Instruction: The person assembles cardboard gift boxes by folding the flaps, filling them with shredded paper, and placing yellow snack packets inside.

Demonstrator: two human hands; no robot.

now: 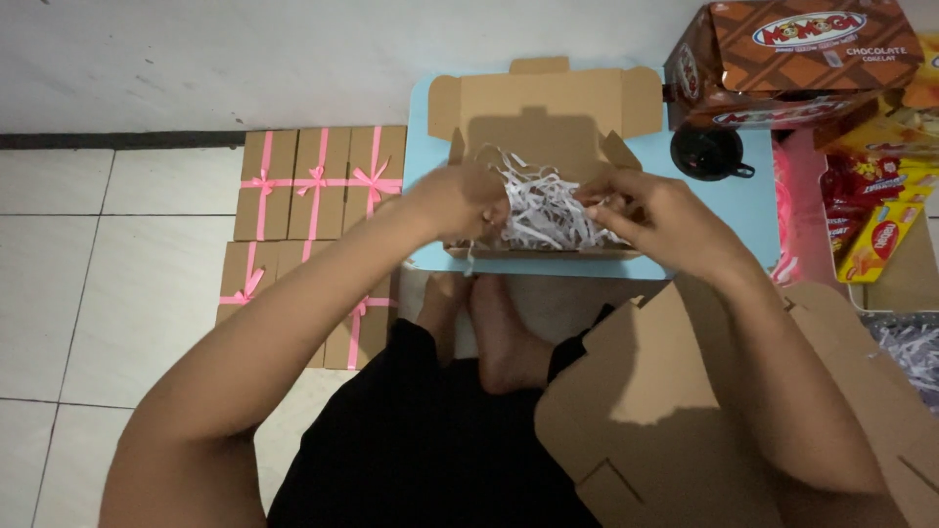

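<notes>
The open box sits on a small light-blue tabletop, lid flap tipped back toward the wall, so the inside is reachable from the person's side. Shredded white paper fills it, heaped in the middle & spilling a bit over the front edge.

Both hands are in the shred. Left hand is curled over the box's left side, fingers closed on a clump of paper. Right hand comes in from the other side, fingertips pinched on strands near the top of the heap. Hands work from opposite ends w/ the heap between them, prob. to spread or fluff it evenly.

Flat brown cardboard blanks lie over the person's right leg, close to hand. On the tiled floor to the left, closed brown boxes w/ pink ribbon bows stand in neat rows, out of the work area. At the right, a black cup is on the tabletop just beside the box; behind it a brown snack carton, & bright red/yellow snack packets piled further right.
</notes>
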